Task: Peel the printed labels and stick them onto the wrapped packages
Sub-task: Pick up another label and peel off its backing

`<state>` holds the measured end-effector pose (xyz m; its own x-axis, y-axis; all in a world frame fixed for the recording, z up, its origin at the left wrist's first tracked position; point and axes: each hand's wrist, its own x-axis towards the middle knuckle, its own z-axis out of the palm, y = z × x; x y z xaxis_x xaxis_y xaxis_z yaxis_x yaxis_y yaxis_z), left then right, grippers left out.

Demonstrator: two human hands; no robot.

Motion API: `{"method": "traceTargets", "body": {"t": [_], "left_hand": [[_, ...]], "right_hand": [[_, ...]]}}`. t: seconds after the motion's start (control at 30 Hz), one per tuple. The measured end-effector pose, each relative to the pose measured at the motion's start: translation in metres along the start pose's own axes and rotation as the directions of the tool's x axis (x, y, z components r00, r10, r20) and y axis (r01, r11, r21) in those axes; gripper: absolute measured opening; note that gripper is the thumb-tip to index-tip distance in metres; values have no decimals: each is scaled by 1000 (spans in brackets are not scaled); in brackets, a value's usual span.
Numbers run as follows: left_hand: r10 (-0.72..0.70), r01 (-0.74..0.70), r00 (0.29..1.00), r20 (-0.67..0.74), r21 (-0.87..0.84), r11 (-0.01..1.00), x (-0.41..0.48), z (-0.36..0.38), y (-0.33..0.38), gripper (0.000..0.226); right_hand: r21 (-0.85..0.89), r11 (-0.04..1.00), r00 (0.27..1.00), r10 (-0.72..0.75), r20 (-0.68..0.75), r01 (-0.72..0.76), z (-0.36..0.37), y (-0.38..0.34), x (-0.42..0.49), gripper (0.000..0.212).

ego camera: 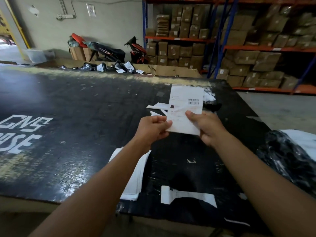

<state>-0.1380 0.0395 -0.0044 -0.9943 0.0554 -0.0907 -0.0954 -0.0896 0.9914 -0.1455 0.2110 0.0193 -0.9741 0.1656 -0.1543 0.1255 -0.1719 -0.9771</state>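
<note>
A white printed label [185,103] with barcodes is held upright above the black table [71,127]. My left hand [153,128] pinches its lower left edge. My right hand [204,127] grips its lower right side, thumb across the front. A stack of white labels [135,178] lies on the table under my left forearm. A package wrapped in black plastic [287,159] rests at the table's right edge, with a white sheet behind it. Several more black wrapped packages with labels [119,67] lie in a cardboard bin beyond the table.
Torn white backing strips [158,106] lie behind the held label, and another white scrap [186,196] sits near the front edge. Shelves of brown cartons [248,48] fill the right background. Two motorbikes [135,50] stand by the far wall.
</note>
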Motion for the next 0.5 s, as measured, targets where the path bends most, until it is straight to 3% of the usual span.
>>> {"method": "traceTargets", "body": {"t": [0.13,0.5], "left_hand": [[-2,-2,998,56,79,997,6,12,-8,5],[-43,43,995,87,-2,999,17,55,-1,8]], "right_hand": [[8,1000,1000,-10,-19,10,-24,-18,23,10],[36,999,1000,0,-24,1,-59,-31,37,11]]}}
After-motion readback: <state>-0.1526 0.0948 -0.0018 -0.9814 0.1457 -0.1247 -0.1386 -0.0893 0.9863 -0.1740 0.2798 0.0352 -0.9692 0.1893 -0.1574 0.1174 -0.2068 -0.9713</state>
